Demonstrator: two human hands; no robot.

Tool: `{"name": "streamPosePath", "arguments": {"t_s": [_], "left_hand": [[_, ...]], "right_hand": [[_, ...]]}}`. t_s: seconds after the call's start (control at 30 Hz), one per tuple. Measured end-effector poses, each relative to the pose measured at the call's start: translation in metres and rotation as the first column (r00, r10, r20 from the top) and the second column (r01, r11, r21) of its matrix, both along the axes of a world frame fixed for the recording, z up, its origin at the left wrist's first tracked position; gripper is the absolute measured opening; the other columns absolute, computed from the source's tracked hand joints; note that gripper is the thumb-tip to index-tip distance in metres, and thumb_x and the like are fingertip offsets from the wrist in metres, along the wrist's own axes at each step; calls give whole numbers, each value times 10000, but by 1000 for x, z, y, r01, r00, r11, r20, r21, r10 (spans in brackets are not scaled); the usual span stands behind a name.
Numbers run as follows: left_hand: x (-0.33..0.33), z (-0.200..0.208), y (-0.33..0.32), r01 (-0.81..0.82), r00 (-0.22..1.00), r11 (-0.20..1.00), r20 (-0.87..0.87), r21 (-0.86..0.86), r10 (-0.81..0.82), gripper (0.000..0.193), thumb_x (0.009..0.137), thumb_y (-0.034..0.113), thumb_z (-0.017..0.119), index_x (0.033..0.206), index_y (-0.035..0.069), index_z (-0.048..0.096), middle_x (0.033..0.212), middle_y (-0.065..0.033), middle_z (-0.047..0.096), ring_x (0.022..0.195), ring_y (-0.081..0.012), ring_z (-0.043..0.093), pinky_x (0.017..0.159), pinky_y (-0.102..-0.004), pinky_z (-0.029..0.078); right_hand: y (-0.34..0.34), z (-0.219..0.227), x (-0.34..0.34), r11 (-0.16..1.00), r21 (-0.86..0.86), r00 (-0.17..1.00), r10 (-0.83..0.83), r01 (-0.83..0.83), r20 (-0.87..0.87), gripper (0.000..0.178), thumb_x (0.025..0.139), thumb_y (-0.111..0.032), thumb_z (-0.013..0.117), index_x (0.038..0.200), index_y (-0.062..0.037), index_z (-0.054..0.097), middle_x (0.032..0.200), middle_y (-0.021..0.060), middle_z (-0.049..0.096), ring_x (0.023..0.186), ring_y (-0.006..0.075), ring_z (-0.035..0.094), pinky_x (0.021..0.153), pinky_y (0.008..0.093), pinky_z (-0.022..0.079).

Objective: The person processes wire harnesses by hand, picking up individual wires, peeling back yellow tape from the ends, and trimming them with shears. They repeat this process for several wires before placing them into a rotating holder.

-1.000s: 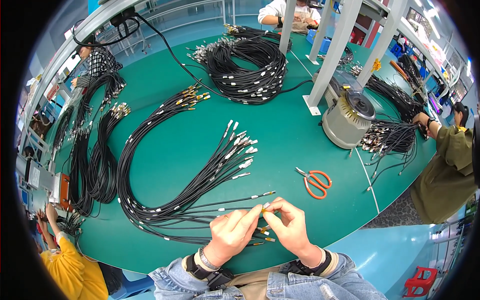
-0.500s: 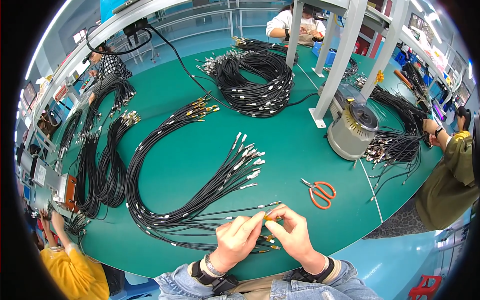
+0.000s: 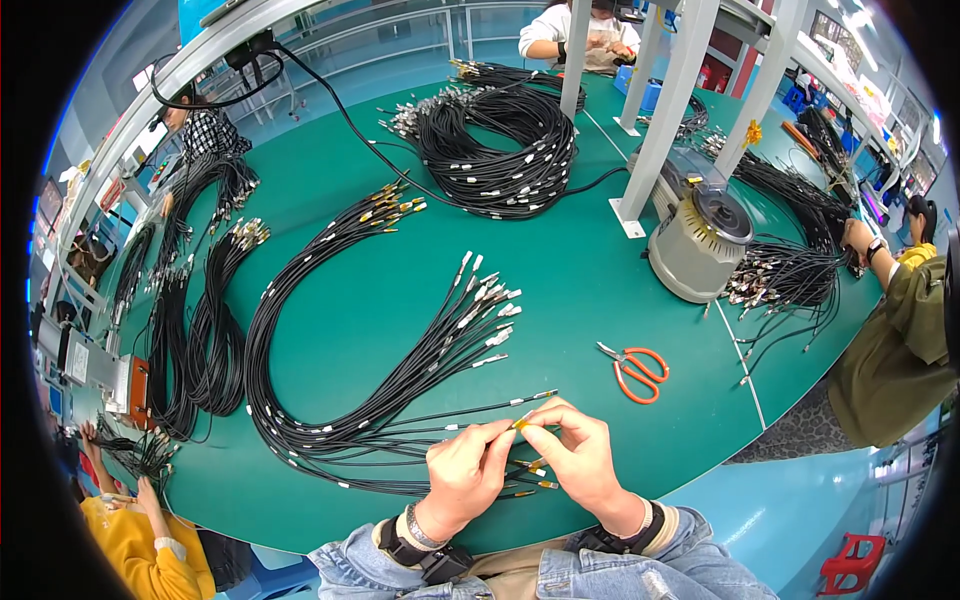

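Note:
My left hand is closed in a pinch on the end of a black cable, most of which my fingers hide. At its tip shows a small shiny yellow piece of tape or film, pinched between the thumb and fingers of my right hand. Beside and beneath my hands lie several more cable ends with yellow tips. They belong to a long bundle of black cables, bent in a U, with white-tagged ends fanned out to the left of a pair of orange-handled scissors.
A big coil of black cables lies at the back of the green table. Near a grey metal post stands a round beige tape dispenser. More cable bundles line the left side. Co-workers sit around the table; a red stool stands lower right.
My fingertips have shifted slightly around the yellow piece, still pinching it. The whole view has moved a little. At lower left, a co-worker's hand has come down near a cable bundle.

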State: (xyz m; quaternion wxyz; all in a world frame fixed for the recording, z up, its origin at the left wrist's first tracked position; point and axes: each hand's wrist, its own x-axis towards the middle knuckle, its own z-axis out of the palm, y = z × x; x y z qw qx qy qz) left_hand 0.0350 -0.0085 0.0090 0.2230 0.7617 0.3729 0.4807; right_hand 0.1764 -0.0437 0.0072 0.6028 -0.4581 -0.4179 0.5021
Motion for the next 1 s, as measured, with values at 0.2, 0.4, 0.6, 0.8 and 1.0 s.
{"name": "streamPosePath", "arguments": {"t_s": [0.2, 0.4, 0.6, 0.8, 1.0], "left_hand": [[-2, -2, -2, -1, 1000, 999, -10, -41, 1, 32, 835, 17, 636, 854, 7, 612, 560, -53, 578, 442, -116, 546, 424, -231, 400], [-2, -5, -2, 13, 1000, 995, -8, -95, -14, 28, 860, 32, 612, 856, 8, 599, 525, -38, 553, 430, -109, 541, 420, -235, 397], [-4, -2, -2, 34, 999, 989, -3, -145, -35, 54, 889, 54, 579, 862, 10, 594, 518, -28, 544, 423, -107, 530, 411, -237, 384], [-10, 5, 1, 173, 985, 930, 61, -325, -162, 93, 911, 67, 540, 866, 4, 592, 518, -25, 545, 434, -98, 526, 418, -230, 376], [-15, 3, 5, 281, 960, 867, 136, -412, -246, 133, 933, 85, 507, 870, 2, 590, 520, -16, 536, 443, -75, 494, 418, -231, 362]], "right_hand": [[2, -8, 0, 997, 76, 999, -11, 8, 43, 93, 855, -59, 646, 885, 29, 636, 872, 56, 591, 778, 95, 524, 633, 218, 432], [2, -7, 0, 997, 71, 999, -3, 0, 46, 90, 856, -60, 646, 882, 26, 640, 872, 57, 597, 781, 97, 526, 648, 225, 436], [4, -8, 0, 998, 66, 999, -10, 7, 47, 95, 852, -67, 651, 879, 24, 643, 874, 60, 603, 802, 113, 536, 725, 253, 438], [3, -8, 2, 997, 79, 998, 8, -13, 65, 100, 848, -70, 654, 886, 22, 647, 879, 59, 606, 828, 130, 549, 763, 267, 439], [5, -1, -2, 998, 64, 1000, 11, -11, 5, 81, 845, -56, 646, 885, 15, 651, 876, 69, 619, 822, 147, 563, 762, 273, 441]]}}
